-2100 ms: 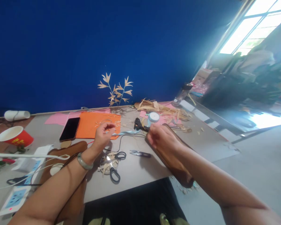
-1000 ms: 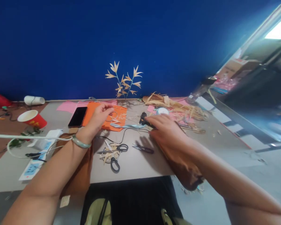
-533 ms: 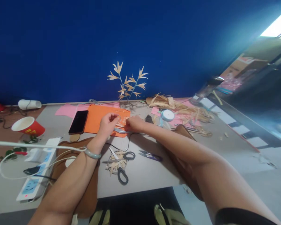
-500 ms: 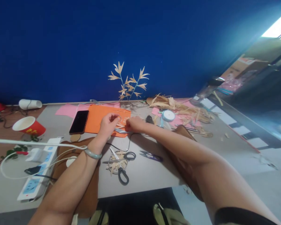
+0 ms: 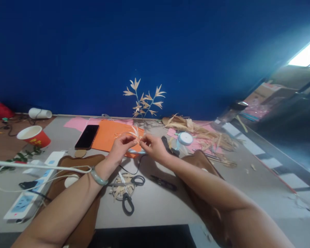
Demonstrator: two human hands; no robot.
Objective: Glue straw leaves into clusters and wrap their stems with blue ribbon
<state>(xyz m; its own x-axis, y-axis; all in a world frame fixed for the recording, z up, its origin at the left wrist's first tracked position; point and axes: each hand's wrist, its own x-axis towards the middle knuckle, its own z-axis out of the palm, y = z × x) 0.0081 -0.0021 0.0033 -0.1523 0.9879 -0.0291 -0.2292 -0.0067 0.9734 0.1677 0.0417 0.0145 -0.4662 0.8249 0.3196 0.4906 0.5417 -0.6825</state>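
Above the front edge of an orange sheet [image 5: 104, 137], my left hand [image 5: 121, 148] and my right hand [image 5: 156, 148] meet, fingertips pinched round a small pale husk flower [image 5: 135, 131]. Its narrow petals fan upward between the fingers, while its base is hidden by them. A light blue strip [image 5: 136, 151] runs just below the fingertips; which hand grips it, I cannot tell. Beyond my hands stands a branch [image 5: 144, 100] of similar husk flowers on blue stems. Scissors [image 5: 126, 193] lie on husk scraps nearer me, with dark thread snips [image 5: 163, 183] to their right.
A roll of light blue tape [image 5: 185, 138] and heaped dry husks [image 5: 209, 132] lie to the right. On the left are a phone [image 5: 86, 137], a red paper cup [image 5: 38, 138] and a power strip [image 5: 23, 203] with cables. Brown pads [image 5: 86, 213] lie beneath my forearms.
My hands have come closer together, and the pale petals now stand up between them. My right hand has turned from a fist to a fingertip pinch. The camera view has shifted slightly.
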